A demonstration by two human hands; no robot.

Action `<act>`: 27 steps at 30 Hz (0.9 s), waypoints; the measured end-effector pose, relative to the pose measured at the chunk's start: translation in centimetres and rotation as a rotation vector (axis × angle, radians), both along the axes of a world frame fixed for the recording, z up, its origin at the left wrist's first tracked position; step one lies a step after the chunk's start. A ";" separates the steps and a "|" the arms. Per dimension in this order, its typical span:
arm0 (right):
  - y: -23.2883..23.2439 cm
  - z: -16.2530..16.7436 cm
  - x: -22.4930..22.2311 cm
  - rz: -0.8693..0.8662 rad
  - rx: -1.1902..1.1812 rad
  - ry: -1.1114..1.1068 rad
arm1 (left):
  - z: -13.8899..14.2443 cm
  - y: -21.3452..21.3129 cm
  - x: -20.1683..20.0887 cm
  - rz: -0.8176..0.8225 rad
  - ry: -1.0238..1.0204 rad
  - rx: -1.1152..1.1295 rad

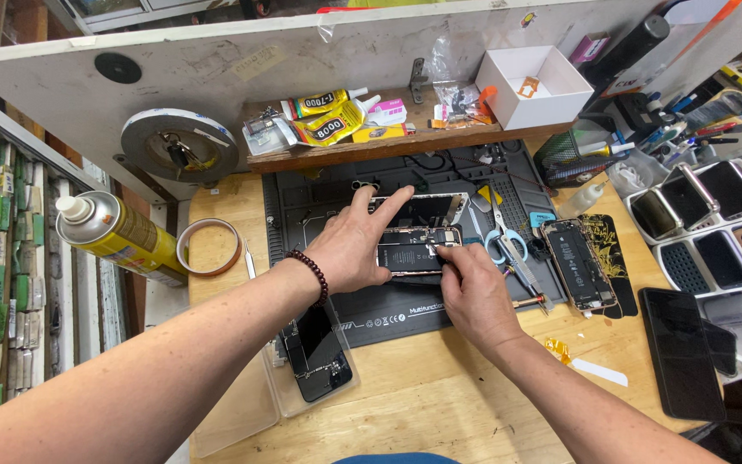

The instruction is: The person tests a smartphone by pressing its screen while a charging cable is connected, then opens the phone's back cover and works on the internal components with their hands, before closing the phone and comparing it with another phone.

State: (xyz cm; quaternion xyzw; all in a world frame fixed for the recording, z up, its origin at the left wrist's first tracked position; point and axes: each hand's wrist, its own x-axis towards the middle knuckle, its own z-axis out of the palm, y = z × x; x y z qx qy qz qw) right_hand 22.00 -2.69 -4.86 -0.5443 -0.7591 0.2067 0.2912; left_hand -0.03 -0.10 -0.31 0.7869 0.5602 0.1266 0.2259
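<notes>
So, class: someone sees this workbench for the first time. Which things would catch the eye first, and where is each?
At the centre, the left hand and right hand work on an opened phone lying on a dark work mat. To the left, a yellow spray can lies beside a roll of tape. To the right, a second opened phone rests near trays of phones.

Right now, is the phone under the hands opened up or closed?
Opened up: the phone lies back off on the mat, battery and internals exposed.
</notes>
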 end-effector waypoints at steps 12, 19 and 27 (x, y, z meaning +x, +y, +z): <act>-0.2 0.0 0.0 -0.003 0.011 -0.009 | 0.2 0.0 0.1 0.012 0.010 -0.038; 0.0 0.1 -0.2 -0.013 -0.002 -0.028 | 0.1 0.0 0.0 0.011 0.001 -0.024; 0.1 0.1 -0.2 -0.042 -0.029 -0.032 | 0.0 0.0 0.0 0.005 0.008 -0.011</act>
